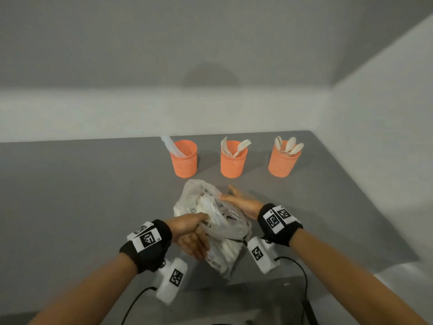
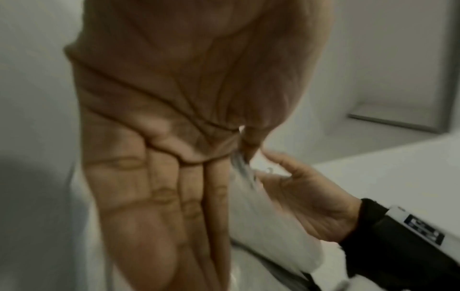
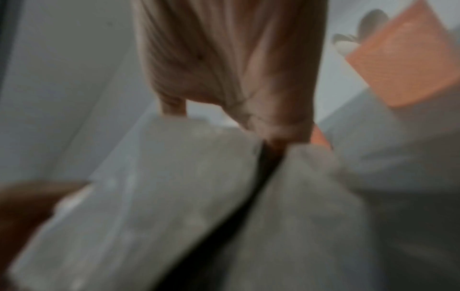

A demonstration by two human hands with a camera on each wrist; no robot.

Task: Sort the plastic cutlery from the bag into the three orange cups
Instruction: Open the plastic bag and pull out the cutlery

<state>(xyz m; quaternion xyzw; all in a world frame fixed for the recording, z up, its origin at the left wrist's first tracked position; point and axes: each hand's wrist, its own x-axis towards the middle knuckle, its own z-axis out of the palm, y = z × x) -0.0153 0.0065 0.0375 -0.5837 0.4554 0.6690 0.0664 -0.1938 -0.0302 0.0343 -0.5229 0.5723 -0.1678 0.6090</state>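
Sorting looks partway: three orange mesh cups (image 1: pixel 230 161) hold cutlery — left hand (image 1: pixel 191 233) pinches the crinkled clear plastic bag (image 1: pixel 218 227), seemingly still stocked; right hand (image 1: pixel 242 201) rests flat on it.

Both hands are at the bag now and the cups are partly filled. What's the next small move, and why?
Probably dip the right hand into the translucent plastic bag and draw out one piece. The left hand pinches the bag's edge, white cutlery still shows inside, and the right hand's fingers lie straight at the opening, holding nothing.
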